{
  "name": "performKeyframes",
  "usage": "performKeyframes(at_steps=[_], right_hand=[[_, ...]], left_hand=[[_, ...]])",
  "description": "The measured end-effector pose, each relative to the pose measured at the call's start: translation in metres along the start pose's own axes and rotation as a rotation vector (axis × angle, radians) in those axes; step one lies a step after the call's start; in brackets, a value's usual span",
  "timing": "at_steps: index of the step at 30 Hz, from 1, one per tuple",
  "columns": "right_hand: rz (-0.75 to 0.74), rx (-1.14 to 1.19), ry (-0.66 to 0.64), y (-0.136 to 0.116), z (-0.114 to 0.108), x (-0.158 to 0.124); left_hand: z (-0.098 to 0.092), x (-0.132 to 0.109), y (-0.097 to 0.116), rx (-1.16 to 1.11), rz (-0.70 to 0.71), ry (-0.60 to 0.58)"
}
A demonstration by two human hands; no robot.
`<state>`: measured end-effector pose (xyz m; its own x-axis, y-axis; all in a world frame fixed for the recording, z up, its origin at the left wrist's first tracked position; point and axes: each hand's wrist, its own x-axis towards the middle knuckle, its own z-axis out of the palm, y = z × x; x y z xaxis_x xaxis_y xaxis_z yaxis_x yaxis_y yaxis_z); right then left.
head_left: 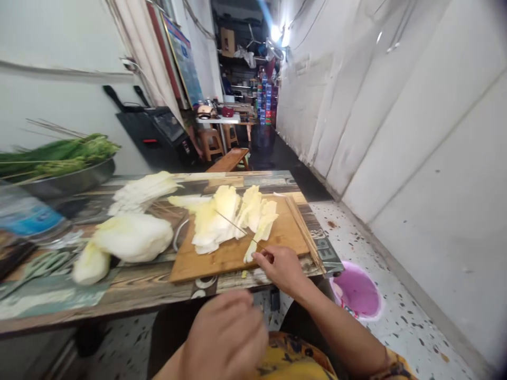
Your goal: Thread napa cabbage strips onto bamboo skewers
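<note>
My right hand is at the front right edge of a wooden cutting board, fingers pinched on a thin bamboo skewer. The skewer points away to the left, above pale yellow cabbage leaves. A narrow cabbage piece lies right by my right fingertips; whether they touch it I cannot tell. My left hand is raised in front of my body, off the table. It is smeared by motion, so its fingers are unclear.
More skewers lie along the board's right side. Left of the board are a whole cabbage, stacked leaves, green-handled scissors and a metal bowl of greens. A pink bucket stands on the floor at right.
</note>
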<state>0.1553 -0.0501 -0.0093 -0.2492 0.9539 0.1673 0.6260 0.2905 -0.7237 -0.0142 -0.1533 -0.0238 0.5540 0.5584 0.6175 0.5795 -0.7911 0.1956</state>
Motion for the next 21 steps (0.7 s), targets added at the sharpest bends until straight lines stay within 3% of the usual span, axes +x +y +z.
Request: performKeyframes(at_steps=[5,8,14,18,21], right_hand=[[-0.004,-0.043,-0.044,0.005,0.015,0.023],[-0.043,-0.028,-0.037,0.014,0.013,0.030],[-0.079,0.017,0.051,0.024,0.002,0.039],[-0.087,0.049,0.149,0.015,-0.009,0.041],[-0.092,0.093,0.197,0.005,-0.024,0.038]], left_hand=[[0.015,0.038,-0.049,0.166,-0.105,0.179],[0.033,0.037,-0.066,0.152,-0.119,0.119],[0.048,0.041,-0.077,0.175,-0.195,0.089],[0.053,0.047,-0.083,0.232,-0.338,0.129],[0.052,0.049,-0.084,0.203,-0.344,0.173]])
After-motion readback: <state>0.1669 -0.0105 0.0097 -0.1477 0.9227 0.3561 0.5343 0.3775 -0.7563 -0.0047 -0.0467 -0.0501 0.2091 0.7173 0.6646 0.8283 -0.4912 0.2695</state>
